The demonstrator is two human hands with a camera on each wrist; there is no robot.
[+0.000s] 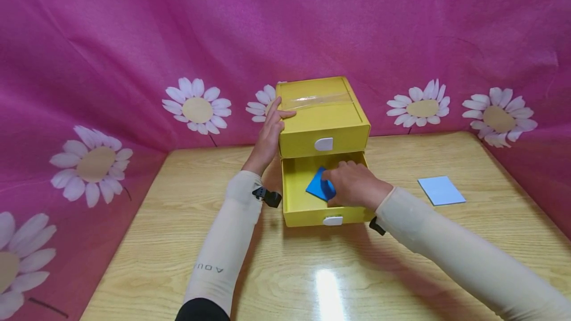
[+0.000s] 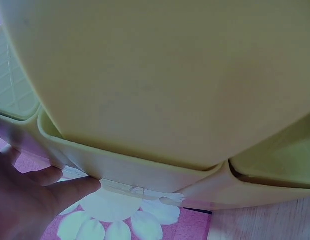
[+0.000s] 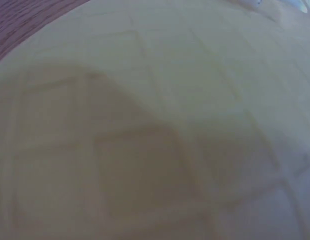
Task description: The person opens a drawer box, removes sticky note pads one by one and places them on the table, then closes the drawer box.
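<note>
A yellow two-drawer box (image 1: 324,105) stands on the table, its lower drawer (image 1: 295,202) pulled out and its upper one closed. My left hand (image 1: 267,137) rests against the box's upper left edge with fingers spread; in the left wrist view, that hand (image 2: 25,197) touches the box's side. Inside the lower drawer my right hand (image 1: 357,182) pinches a blue square sheet (image 1: 317,185) between thumb and fingers. Part of the sheet is hidden behind the hand. Only a blurred, pale yellow gridded surface (image 3: 160,125) fills most of the right wrist view; the hand does not show there.
A light-blue square (image 1: 441,190) lies flat on the wooden table (image 1: 187,212), to the right of the box. A pink cloth with white daisies (image 1: 312,24) hangs behind and along both sides. Clear tape (image 1: 316,100) crosses the box's top.
</note>
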